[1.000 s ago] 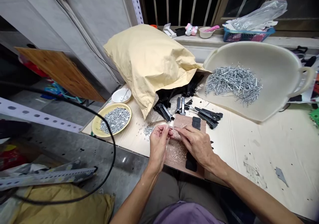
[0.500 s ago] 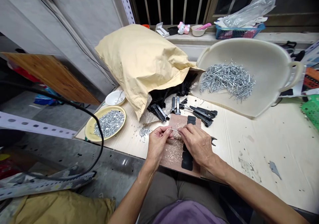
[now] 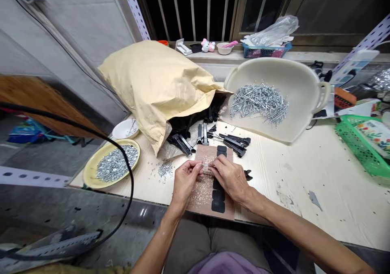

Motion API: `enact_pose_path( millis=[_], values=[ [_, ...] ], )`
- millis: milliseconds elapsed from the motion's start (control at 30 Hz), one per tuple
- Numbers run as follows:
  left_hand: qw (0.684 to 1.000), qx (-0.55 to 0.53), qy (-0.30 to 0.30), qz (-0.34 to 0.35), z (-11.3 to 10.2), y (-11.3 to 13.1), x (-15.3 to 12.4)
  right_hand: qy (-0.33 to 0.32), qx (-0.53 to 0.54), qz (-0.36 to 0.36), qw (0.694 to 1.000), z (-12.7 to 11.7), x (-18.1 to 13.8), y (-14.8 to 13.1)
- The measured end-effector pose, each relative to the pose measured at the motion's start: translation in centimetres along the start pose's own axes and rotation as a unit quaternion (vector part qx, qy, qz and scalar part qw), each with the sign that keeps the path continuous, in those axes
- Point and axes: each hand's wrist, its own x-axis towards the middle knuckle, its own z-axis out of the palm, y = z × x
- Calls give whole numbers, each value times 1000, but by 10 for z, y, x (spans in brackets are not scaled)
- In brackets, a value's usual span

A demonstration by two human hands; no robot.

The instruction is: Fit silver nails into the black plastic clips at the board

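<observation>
The thin, straight, silvery metal pin (image 3: 205, 165) looked light and stiff, unlikely to break but probably slippery, its narrow shaft best pinched near the ends. It spanned the small gap between the hands, above the flat, reddish-brown rectangular board (image 3: 230, 211). The fingers of the bare left hand (image 3: 185, 180) were pinched on one end; those of the bare right hand (image 3: 230, 178) were clamped at the other, hiding its tip.

Bright metal pin (image 3: 206, 165), worn flecked board (image 3: 195, 204), creased matt paper sack (image 3: 155, 77), smooth plastic basin (image 3: 300, 87).
</observation>
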Motion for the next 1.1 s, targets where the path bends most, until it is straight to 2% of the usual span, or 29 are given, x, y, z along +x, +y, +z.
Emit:
enact_pose_path(
  millis=[100,233,400,567,700,800,933,1100],
  values=[
    [1000,11,-6,-7,1,1,-1,-4,-2,-4,1000,3,-2,4],
    [1000,0,-5,-15,2,2,-2,-33,64,5,997,5,-2,9],
    [999,-21,-11,-28,4,3,-1,-26,130,-6,991,4,-5,16],
    [991,-64,-72,-95,4,5,4,-61,249,33,966,1,-1,23],
    [984,-91,-77,-136,9,5,4,-38,227,33,972,0,-5,29],
    [989,-75,-66,-111,14,4,-1,-30,183,27,982,-4,-13,37],
    [997,56,-34,-38,15,-2,-9,-17,101,13,995,-12,-15,58],
    [977,204,15,65,16,-16,-15,-6,-30,-55,998,-3,-10,81]
  ],
)
